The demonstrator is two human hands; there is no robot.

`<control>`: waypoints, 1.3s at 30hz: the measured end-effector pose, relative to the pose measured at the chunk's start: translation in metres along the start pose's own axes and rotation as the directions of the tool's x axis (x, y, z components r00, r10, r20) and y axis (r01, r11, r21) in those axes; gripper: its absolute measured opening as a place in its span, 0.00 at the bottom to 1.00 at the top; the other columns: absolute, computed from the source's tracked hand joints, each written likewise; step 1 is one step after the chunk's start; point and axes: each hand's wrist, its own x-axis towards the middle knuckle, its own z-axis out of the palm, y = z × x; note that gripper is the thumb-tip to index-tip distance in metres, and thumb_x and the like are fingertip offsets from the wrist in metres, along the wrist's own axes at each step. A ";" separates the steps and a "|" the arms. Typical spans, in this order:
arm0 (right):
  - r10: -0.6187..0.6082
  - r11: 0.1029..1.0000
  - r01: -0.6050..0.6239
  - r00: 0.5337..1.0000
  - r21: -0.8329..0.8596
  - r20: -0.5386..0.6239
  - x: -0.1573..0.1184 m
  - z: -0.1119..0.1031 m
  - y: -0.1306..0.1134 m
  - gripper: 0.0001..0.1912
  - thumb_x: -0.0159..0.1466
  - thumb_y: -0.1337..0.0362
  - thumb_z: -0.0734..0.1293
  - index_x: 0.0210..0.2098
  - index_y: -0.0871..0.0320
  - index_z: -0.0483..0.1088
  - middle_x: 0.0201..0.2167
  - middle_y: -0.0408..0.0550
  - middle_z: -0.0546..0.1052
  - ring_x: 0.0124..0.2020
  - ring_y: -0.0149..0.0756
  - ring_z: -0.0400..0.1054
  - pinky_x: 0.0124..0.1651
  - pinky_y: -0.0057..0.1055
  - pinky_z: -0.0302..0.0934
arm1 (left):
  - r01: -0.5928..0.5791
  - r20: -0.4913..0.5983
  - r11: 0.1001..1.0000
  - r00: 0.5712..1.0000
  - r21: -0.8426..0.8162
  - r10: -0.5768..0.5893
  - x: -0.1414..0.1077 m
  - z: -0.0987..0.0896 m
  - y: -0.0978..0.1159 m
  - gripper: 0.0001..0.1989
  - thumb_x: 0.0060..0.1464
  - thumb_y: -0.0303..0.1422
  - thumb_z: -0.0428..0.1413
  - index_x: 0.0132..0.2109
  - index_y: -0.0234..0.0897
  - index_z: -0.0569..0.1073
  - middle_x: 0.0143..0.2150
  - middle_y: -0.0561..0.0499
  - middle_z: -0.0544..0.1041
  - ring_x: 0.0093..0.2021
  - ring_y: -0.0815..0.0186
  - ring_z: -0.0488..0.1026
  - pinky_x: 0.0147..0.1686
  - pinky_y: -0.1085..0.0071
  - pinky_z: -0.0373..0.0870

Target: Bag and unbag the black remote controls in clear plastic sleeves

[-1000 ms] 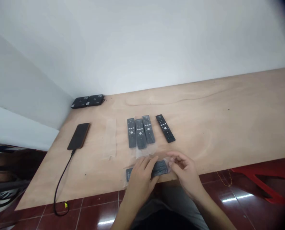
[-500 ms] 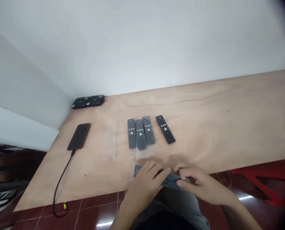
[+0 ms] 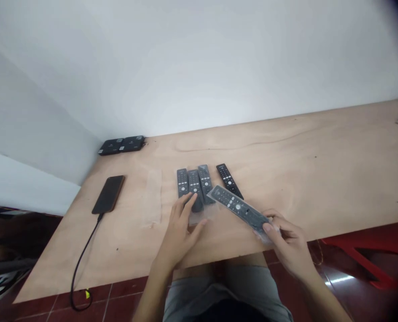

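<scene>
My right hand [image 3: 287,239] pinches the lower end of a black remote control [image 3: 240,208] in a clear plastic sleeve, tilted with its buttons facing up. My left hand [image 3: 182,226] has its fingers spread, the fingertips over the lower ends of the remotes on the table; whether they press on them I cannot tell. Under and beyond those fingers lie a left remote [image 3: 182,179], a middle remote [image 3: 194,181] and a right remote [image 3: 205,179], side by side in plastic. A darker, seemingly unwrapped remote [image 3: 228,178] lies apart, partly behind the held one.
An empty clear plastic sleeve [image 3: 154,194] lies left of the remotes. Further left is a phone [image 3: 108,194] with a black cable [image 3: 81,261] hanging over the table edge. Two black boxes [image 3: 131,143] stand against the wall. A red chair [image 3: 362,255] is at the right.
The wrapped remote has risen from the table's front edge and now points up and left in my right hand. My left hand has let go of it and moved to the row of remotes.
</scene>
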 end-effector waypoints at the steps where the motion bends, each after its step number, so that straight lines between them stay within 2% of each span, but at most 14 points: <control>1: -0.014 1.000 0.014 0.999 -0.011 -0.044 0.003 0.005 0.002 0.23 0.76 0.54 0.72 0.25 0.53 0.75 0.38 0.52 0.80 0.47 0.49 0.74 0.46 0.37 0.69 | 0.006 0.022 1.000 1.000 0.031 -0.006 0.000 0.001 -0.008 0.33 0.75 0.37 0.59 0.81 0.49 0.60 0.79 0.40 0.63 0.80 0.45 0.60 0.77 0.38 0.63; 5: -0.051 0.998 0.044 0.988 -0.045 -0.148 0.014 0.029 0.012 0.24 0.75 0.54 0.72 0.24 0.54 0.70 0.39 0.51 0.78 0.47 0.47 0.74 0.46 0.36 0.66 | 0.009 0.017 0.995 1.000 0.100 -0.011 -0.005 0.006 -0.025 0.24 0.78 0.37 0.55 0.75 0.47 0.69 0.78 0.43 0.68 0.80 0.46 0.62 0.77 0.39 0.65; 11: -0.085 0.990 0.057 0.970 -0.129 -0.227 0.034 0.073 0.021 0.27 0.74 0.52 0.72 0.22 0.53 0.63 0.39 0.50 0.74 0.45 0.45 0.72 0.44 0.36 0.65 | -0.011 -0.111 0.997 0.994 0.071 0.019 -0.010 0.008 -0.026 0.17 0.77 0.35 0.55 0.67 0.45 0.79 0.71 0.43 0.78 0.71 0.48 0.74 0.70 0.44 0.76; 16: -0.066 0.986 0.033 0.976 -0.161 -0.206 0.049 0.094 0.021 0.24 0.72 0.52 0.72 0.23 0.53 0.65 0.35 0.49 0.74 0.48 0.48 0.74 0.46 0.36 0.68 | -0.025 -0.199 0.998 0.979 0.060 0.037 -0.014 0.009 -0.026 0.13 0.74 0.33 0.59 0.61 0.42 0.82 0.64 0.41 0.80 0.66 0.49 0.78 0.66 0.46 0.78; 17: -0.055 0.987 0.024 0.980 -0.158 -0.193 0.050 0.096 0.021 0.21 0.72 0.52 0.73 0.27 0.53 0.68 0.35 0.48 0.75 0.46 0.47 0.75 0.44 0.35 0.69 | -0.023 -0.206 0.998 0.978 0.063 0.035 -0.014 0.009 -0.026 0.13 0.73 0.33 0.60 0.60 0.42 0.82 0.64 0.41 0.80 0.65 0.49 0.78 0.66 0.46 0.78; 19: -0.021 0.989 -0.004 0.986 -0.148 -0.168 0.051 0.098 0.021 0.12 0.72 0.52 0.74 0.39 0.53 0.74 0.36 0.46 0.77 0.38 0.43 0.76 0.38 0.34 0.70 | -0.019 -0.213 0.997 0.977 0.073 0.034 -0.016 0.009 -0.025 0.13 0.72 0.34 0.61 0.60 0.41 0.81 0.62 0.40 0.78 0.63 0.48 0.78 0.65 0.47 0.78; 21: -0.020 0.981 -0.007 0.990 -0.196 -0.136 0.050 0.097 0.023 0.14 0.73 0.53 0.73 0.52 0.54 0.74 0.38 0.46 0.78 0.32 0.40 0.75 0.34 0.34 0.70 | -0.020 -0.213 0.996 0.976 0.087 0.038 -0.016 0.010 -0.023 0.14 0.71 0.34 0.63 0.60 0.40 0.80 0.61 0.39 0.77 0.62 0.48 0.77 0.63 0.47 0.79; 22: -0.047 0.967 0.017 0.993 -0.254 -0.111 0.049 0.096 0.024 0.15 0.74 0.54 0.72 0.55 0.53 0.74 0.40 0.47 0.79 0.33 0.40 0.75 0.36 0.35 0.72 | -0.023 -0.212 0.995 0.976 0.094 0.043 -0.016 0.010 -0.023 0.15 0.70 0.34 0.63 0.61 0.40 0.80 0.60 0.39 0.76 0.61 0.48 0.77 0.62 0.48 0.79; 26: -0.252 0.822 0.223 0.968 -0.523 0.016 0.041 0.089 0.029 0.10 0.76 0.59 0.68 0.52 0.53 0.80 0.51 0.57 0.79 0.50 0.51 0.76 0.55 0.49 0.74 | -0.046 -0.191 0.993 0.979 0.106 0.065 -0.017 0.011 -0.021 0.17 0.69 0.33 0.64 0.62 0.40 0.79 0.59 0.39 0.75 0.59 0.49 0.76 0.59 0.49 0.80; 28: -0.306 0.750 0.284 0.950 -0.597 0.068 0.038 0.086 0.032 0.13 0.77 0.61 0.67 0.56 0.53 0.80 0.56 0.58 0.78 0.54 0.54 0.74 0.59 0.54 0.72 | -0.047 -0.184 0.992 0.981 0.118 0.069 -0.017 0.011 -0.021 0.16 0.69 0.32 0.64 0.62 0.41 0.79 0.59 0.39 0.75 0.60 0.48 0.76 0.59 0.48 0.80; 32: -0.297 0.679 0.315 0.944 -0.663 0.144 0.039 0.085 0.036 0.17 0.78 0.63 0.66 0.63 0.52 0.78 0.59 0.58 0.78 0.54 0.55 0.73 0.58 0.55 0.73 | -0.027 -0.190 0.989 0.980 0.142 0.054 -0.016 0.014 -0.023 0.15 0.70 0.30 0.62 0.61 0.42 0.79 0.60 0.39 0.76 0.61 0.47 0.77 0.60 0.48 0.80; 39: -0.293 0.663 0.319 0.943 -0.677 0.156 0.056 0.089 0.034 0.15 0.79 0.62 0.65 0.60 0.53 0.80 0.56 0.58 0.80 0.53 0.56 0.73 0.58 0.55 0.72 | 0.004 -0.197 0.987 0.980 0.163 0.029 -0.011 0.016 -0.023 0.14 0.72 0.30 0.61 0.61 0.42 0.79 0.61 0.40 0.77 0.62 0.47 0.78 0.61 0.49 0.80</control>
